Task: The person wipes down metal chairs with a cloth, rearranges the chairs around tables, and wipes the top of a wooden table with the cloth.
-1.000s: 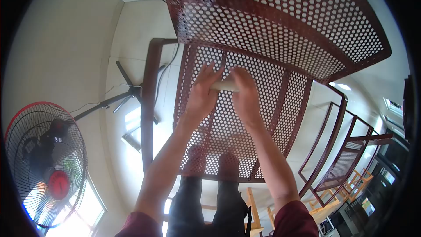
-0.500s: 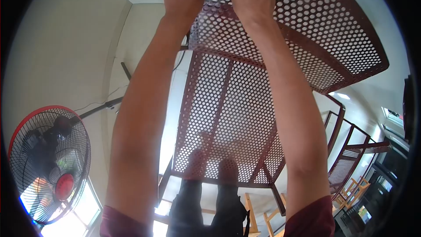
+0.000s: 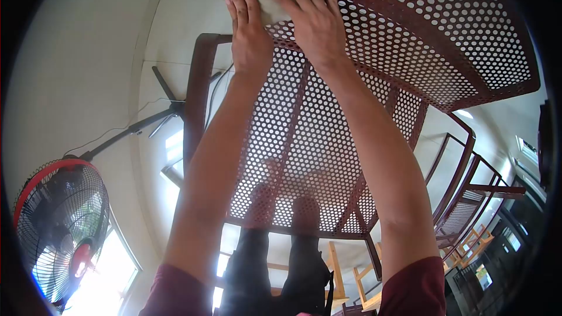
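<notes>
A folded beige cloth [image 3: 270, 7] lies against the backrest of a dark red-brown perforated metal bench [image 3: 316, 123]. My left hand [image 3: 250, 35] rests on the cloth's lower left part, with its fingers stretched out and close together. On the right side of the cloth, my right hand [image 3: 319, 26] lies flat with its fingers spread. Both palms face the bench, and neither hand is wrapped around anything. The round-holed seat panel fills the middle of the view below my forearms.
A fan with a red rim [image 3: 61, 228] is at the lower left, near a black-legged stand [image 3: 170, 108]. Another metal bench [image 3: 468, 210] and wooden chairs [image 3: 477, 243] are on the right. The bench's armrest [image 3: 199, 82] is left of my forearm.
Both hands have come lower in the view, and their fingers now show stretched over the cloth. More of the cloth and the left armrest has come into view.
</notes>
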Available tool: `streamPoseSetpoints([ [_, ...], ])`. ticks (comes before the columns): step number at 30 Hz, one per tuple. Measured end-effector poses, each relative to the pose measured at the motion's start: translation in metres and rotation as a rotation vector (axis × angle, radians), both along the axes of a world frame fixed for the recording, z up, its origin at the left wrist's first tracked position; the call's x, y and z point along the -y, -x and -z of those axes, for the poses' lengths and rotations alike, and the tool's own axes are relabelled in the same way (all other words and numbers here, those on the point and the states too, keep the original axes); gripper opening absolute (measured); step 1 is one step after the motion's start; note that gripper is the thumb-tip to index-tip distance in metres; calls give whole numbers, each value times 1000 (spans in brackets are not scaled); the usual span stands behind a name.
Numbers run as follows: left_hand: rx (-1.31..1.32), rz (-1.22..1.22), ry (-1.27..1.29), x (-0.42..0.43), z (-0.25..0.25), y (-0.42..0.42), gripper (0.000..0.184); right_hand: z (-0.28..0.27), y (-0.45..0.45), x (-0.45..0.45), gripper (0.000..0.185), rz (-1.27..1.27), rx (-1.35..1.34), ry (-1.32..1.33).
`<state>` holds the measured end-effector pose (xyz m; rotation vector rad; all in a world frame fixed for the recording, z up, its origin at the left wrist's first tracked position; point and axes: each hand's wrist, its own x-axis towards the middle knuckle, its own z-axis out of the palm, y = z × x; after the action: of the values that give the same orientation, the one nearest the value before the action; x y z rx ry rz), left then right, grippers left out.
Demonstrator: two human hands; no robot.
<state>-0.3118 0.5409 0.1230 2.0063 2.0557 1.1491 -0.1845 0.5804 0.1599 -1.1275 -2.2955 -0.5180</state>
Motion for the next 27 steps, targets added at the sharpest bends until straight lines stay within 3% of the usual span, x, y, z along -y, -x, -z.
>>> streamPoseSetpoints([
  [6, 23, 34, 138, 36, 62, -10, 73, 74, -15, 30, 60, -2, -7, 189],
  [16, 33, 103, 383, 65, 84, 0, 77, 107, -19, 69, 54, 39, -56, 277],
  [19, -25, 254, 626, 99, 115, 5, 74, 127, -35, 104, 50, 21, -128, 503],
  [21, 97, 318, 757, 126, 133, 0, 65, 144, -47, 139, 43, 134, -165, 896],
  [25, 174, 227, 1001, 195, 107, -34, 45, 138, -75, 229, 36, 152, -31, 998],
  [27, 347, 279, 1026, 237, 83, -43, 46, 142, -84, 292, 38, 132, -201, 978],
])
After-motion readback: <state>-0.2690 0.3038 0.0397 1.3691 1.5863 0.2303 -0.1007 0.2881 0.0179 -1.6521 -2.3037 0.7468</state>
